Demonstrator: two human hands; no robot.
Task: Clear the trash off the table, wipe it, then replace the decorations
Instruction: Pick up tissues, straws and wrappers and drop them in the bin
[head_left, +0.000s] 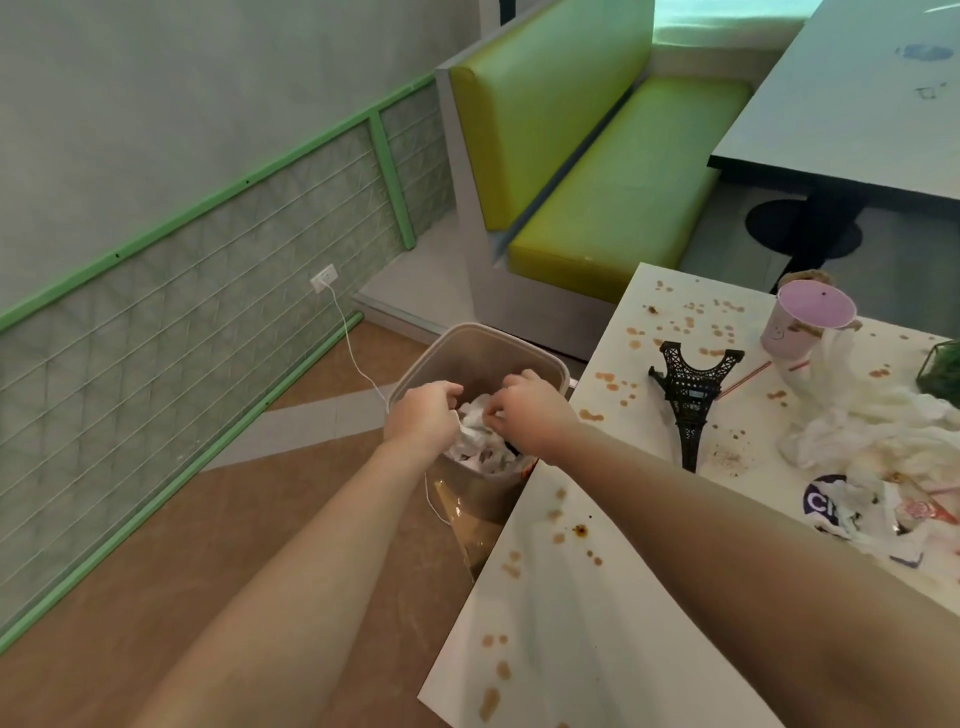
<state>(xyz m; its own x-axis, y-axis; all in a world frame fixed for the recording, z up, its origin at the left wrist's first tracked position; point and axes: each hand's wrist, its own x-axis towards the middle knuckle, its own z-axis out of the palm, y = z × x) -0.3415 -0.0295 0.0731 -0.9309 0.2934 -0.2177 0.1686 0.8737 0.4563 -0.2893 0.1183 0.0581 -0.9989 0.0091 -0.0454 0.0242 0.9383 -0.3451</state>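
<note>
Clearly the clearing is only getting started: crumpled paper is going into the bin, both the left hand and right hand pinching it with curled fingers. Napkins, a cup and wrappers are lying on the stained table.

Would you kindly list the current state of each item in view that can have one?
Left hand: grips crumpled tissue over the bin.
Right hand: pinches the same tissue.
Trash bin: open, partly filled.
Eiffel Tower model: lying on its side.
Pink cup: upright.
Table: stained, unwiped.
Wrappers: not yet cleared.
Cord: plugged in.
</note>
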